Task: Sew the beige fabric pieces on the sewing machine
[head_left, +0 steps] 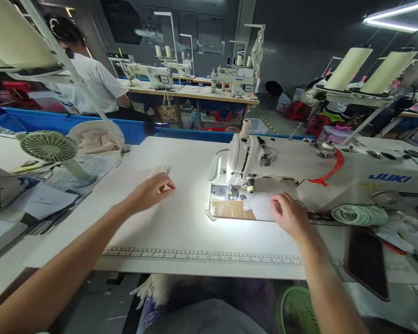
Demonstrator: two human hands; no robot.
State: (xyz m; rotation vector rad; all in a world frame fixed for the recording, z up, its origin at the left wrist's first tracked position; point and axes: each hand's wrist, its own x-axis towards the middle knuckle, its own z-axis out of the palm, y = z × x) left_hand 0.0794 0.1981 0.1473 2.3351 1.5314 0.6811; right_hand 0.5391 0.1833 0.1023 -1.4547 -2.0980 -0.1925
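Observation:
My left hand [152,191] reaches out over the white table [181,232], its fingers curled round a small pale piece of fabric [161,170] that shows above the knuckles. My right hand [290,214] rests on a small white fabric piece [259,204] lying on the lit plate just right of the needle of the white JUKI sewing machine [299,162]. The fingers press down on the cloth. A ruler strip [202,255] runs along the table's near edge.
A green desk fan [50,147] and folded cloth [97,139] sit at the left. Coiled pale green cord [360,215] and a dark phone [366,262] lie at the right. A green basket [296,308] is below the table. Another person in a white shirt [90,83] works behind a blue divider.

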